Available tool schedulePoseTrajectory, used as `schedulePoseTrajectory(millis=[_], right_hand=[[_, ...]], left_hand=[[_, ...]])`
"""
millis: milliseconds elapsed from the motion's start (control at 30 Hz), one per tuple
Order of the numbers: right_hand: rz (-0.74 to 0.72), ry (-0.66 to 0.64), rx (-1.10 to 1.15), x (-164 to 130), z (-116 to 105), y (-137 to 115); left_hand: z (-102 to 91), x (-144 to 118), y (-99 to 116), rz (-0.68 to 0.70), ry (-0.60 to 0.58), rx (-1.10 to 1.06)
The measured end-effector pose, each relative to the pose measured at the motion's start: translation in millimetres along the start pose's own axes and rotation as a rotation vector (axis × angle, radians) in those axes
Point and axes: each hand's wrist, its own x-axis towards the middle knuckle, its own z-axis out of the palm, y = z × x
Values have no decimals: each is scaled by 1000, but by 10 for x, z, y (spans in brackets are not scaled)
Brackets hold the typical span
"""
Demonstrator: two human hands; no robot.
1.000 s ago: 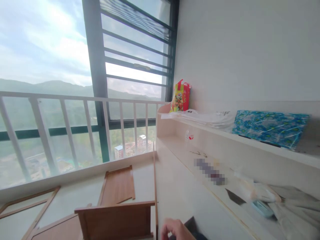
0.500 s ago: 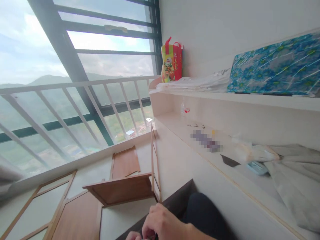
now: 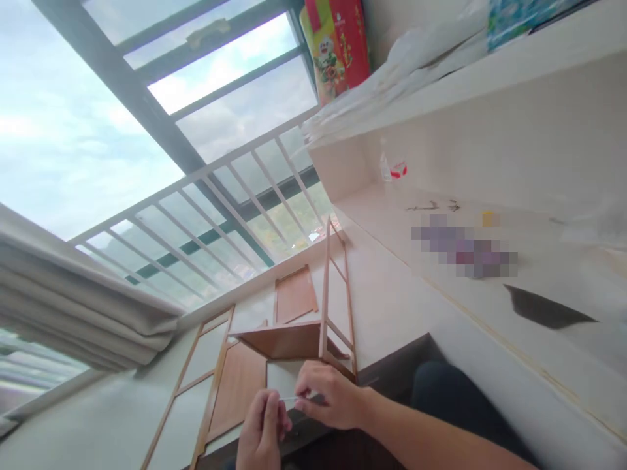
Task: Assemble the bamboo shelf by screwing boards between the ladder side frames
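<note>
My right hand and my left hand meet low in the view, fingertips pinched together on a thin pale strip; what it is I cannot tell. Just beyond them stands a partly built brown wooden shelf with a ladder-like side frame rising from it. Flat wooden panels and an open frame lie on the pale floor to the left. My dark-clad leg is on the right.
A white ledge with a dark flat piece and a small bottle runs along the right. Above it a shelf holds a red-yellow bag and white plastic. White window railing and folded curtain stand left.
The view has swung down and tilted. My left hand has come into sight and both hands have risen, now pinching the thin strip in front of the shelf.
</note>
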Motion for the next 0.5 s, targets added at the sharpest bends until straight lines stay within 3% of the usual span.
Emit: schedulePoseTrajectory(millis=[133,300,500], right_hand=[[64,54,165,-124,-68,-23],[199,53,339,-309,-29,-48],[110,168,140,-471,-74,-92]], left_hand=[[140,-26,145,-13,-20,40],[165,-92,201,-30,-105,75],[236,-54,230,-15,-199,119]])
